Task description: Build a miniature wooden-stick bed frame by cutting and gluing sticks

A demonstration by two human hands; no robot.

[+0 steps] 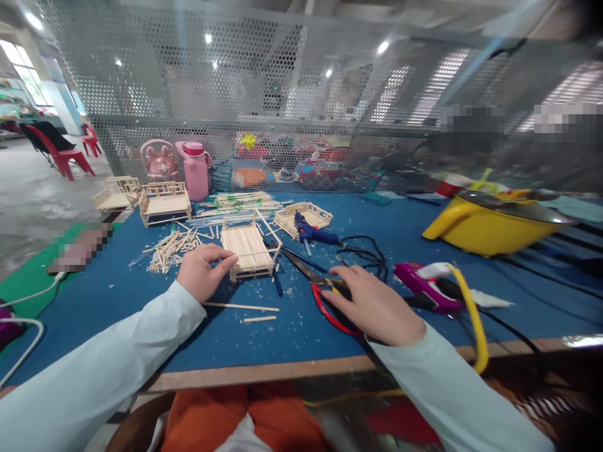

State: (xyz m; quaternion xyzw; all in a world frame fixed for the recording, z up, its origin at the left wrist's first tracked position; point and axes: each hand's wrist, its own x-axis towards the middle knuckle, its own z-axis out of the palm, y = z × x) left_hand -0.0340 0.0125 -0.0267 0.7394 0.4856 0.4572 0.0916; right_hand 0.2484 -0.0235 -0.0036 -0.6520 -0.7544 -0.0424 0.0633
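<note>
My left hand (203,271) is closed, thumb and forefinger pinching the end of a thin wooden stick (257,253). That stick runs across the front of a small bed-like frame (247,242) built of wooden sticks. My right hand (370,302) hovers over the handles of a pair of scissors (325,311), its thumb and fingers apart. The scissors have red and yellow handles and lie on the blue table with the blades pointing at the frame. Two loose sticks (242,307) lie just in front of the left hand. A blue-handled tool (277,282) lies partly behind the frame.
A blue glue gun (313,232) rests by a flat stick frame (325,216). Cut sticks (174,248) are piled left, near two stick models (164,202). Right are a purple glue gun (428,289) and a yellow pot (494,226). A pink bottle (195,172) stands before the mesh screen (264,75).
</note>
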